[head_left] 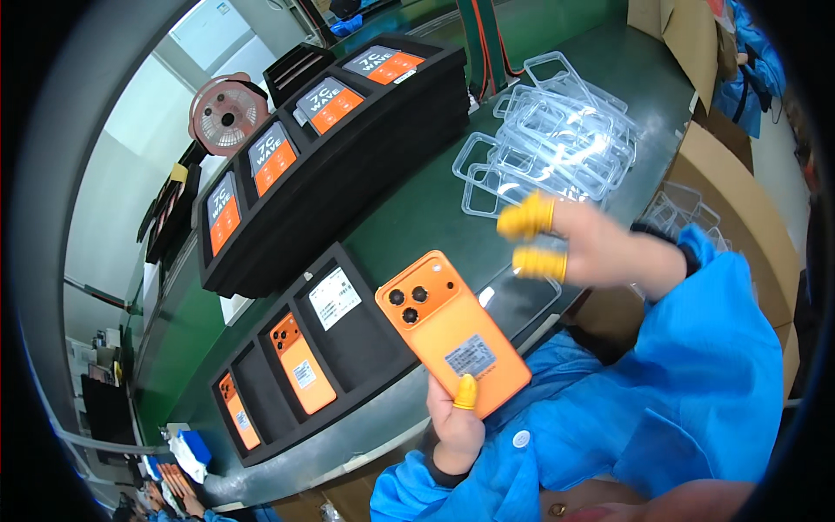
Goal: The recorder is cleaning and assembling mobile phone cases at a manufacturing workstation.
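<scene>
My left hand (455,428) grips an orange phone (477,326) by its lower edge. The phone's back faces up, with three camera lenses at one corner and a grey label near the lower end; a yellow finger cot covers my thumb. To its right my right hand (600,245), slightly blurred, hovers with yellow-capped fingers and thumb apart and nothing visible between them. Just beyond it lies a heap of clear phone cases (557,130). Under the right hand a clear plastic piece (531,300) rests at the bench edge, partly hidden.
A black foam tray (352,344) on the green bench (391,217) holds two orange phones and a white label card. Behind it, stacked black trays (348,191) carry grey-and-orange packs. A pink fan (228,113) stands farther back. Cardboard boxes (739,209) are at the right; another person's hands (178,487) show lower left.
</scene>
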Action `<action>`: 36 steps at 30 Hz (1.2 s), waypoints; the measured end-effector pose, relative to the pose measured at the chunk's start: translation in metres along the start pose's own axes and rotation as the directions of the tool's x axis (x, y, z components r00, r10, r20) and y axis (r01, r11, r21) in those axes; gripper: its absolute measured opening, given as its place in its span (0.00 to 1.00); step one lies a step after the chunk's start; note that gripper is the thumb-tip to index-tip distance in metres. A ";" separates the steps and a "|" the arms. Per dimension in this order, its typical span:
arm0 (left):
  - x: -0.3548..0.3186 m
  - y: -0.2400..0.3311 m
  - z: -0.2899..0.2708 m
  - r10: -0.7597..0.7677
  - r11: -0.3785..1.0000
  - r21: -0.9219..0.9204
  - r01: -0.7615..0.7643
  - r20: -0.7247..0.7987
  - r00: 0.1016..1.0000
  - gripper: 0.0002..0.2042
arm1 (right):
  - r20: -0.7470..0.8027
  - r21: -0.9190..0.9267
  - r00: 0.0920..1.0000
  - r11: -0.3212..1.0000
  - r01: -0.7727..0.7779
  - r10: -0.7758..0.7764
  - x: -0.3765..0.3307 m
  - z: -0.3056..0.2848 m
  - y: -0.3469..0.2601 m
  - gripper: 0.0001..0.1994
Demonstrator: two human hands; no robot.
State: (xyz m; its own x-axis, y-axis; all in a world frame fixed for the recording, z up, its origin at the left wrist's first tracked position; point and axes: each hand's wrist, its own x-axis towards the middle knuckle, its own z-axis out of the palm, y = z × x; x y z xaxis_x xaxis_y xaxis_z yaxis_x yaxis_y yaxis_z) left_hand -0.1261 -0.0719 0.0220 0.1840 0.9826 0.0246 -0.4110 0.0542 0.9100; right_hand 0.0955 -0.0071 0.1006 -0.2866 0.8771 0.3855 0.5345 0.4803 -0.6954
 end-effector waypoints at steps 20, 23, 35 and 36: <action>0.012 0.004 -0.003 -0.153 0.988 -0.012 0.153 -0.133 0.979 0.18 | -0.176 -0.709 0.917 0.601 -0.370 0.357 0.204 -0.079 0.181 0.15; 0.015 0.001 -0.001 -0.234 0.972 -0.034 0.232 -0.145 0.961 0.17 | -0.145 -0.716 0.911 0.595 -0.366 0.386 0.218 -0.068 0.198 0.16; 0.022 -0.002 -0.006 -0.243 0.970 -0.012 0.244 -0.138 0.960 0.16 | -0.284 -0.634 0.888 0.623 -0.458 0.362 0.227 -0.087 0.194 0.15; 0.022 -0.003 -0.009 -0.238 0.971 -0.024 0.237 -0.143 0.961 0.16 | -0.223 -0.638 0.877 0.617 -0.461 0.425 0.226 -0.093 0.181 0.14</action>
State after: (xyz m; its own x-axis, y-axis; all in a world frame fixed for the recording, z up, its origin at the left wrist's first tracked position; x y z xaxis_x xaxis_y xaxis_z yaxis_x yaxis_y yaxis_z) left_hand -0.1287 -0.0489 0.0158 0.1468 0.9565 -0.2523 -0.3768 0.2899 0.8798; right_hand 0.2013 0.2778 0.1184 0.1530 0.9720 0.1783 0.9691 -0.1122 -0.2197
